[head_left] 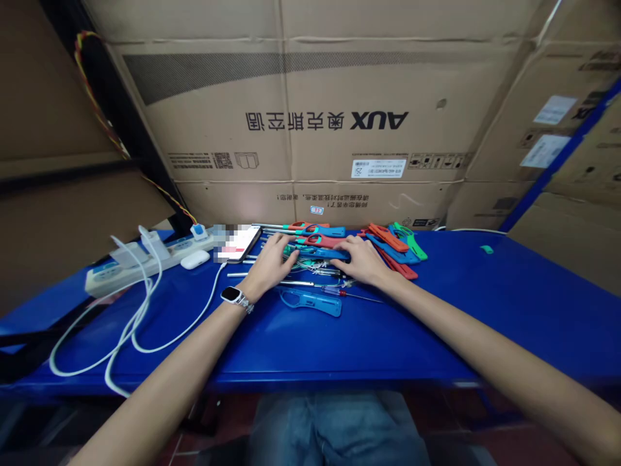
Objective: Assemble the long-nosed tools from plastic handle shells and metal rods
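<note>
Both my hands reach to the far middle of a blue table (436, 323). My left hand (272, 262), a watch on its wrist, lies palm down with curled fingers on a green lighter-like tool (292, 250). My right hand (361, 259) rests with fingers bent on a blue one (330, 253). Under and around them lies a heap of long-nosed tools with red, blue and green handles (320, 234) and thin metal tubes. A separate blue handle part (310, 301) and a small red screwdriver (347, 293) lie just in front of my hands.
Loose red, blue and green handle shells (395, 244) are piled right of my right hand. A phone (240, 244), an earbud case (195, 260), a power strip (145, 259) and white cables (130, 323) occupy the left. Cardboard boxes (330, 116) wall the back. A small green piece (486, 249) lies far right.
</note>
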Tool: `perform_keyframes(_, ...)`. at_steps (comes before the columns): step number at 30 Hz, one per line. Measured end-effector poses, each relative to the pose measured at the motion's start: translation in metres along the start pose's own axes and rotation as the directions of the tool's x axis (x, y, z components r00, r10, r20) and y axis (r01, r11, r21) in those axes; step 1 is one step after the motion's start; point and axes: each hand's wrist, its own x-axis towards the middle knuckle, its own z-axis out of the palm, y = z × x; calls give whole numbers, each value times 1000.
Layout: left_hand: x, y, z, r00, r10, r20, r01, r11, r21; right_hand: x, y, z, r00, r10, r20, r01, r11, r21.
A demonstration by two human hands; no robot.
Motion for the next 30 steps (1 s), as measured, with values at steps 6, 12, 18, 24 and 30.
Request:
perform_keyframes(6, -22, -2, -26, 982, 140, 128, -111, 971, -212, -9, -7, -2, 997, -18, -72, 22, 999, 49)
perform_keyframes(12, -31, 0, -29, 949, 191, 249, -140, 968, -208, -30, -28, -9, 986, -164, -28, 166, 968, 186)
perform_keyframes(18, -22, 2, -21, 909, 179, 376, -157, 984, -88, -34, -31, -17, 965, -213, 153, 177, 959, 219)
perform_keyframes(24, -12, 6, -10, 888, 212, 408, -170, 976, -136, -32, -29, -19, 947, -239, 213, 177, 945, 277)
perform_keyframes(30, -22, 7, -20, 936, 168, 309, -133, 982, -131, -33, -24, -20, 959, -248, 137, 188, 919, 347)
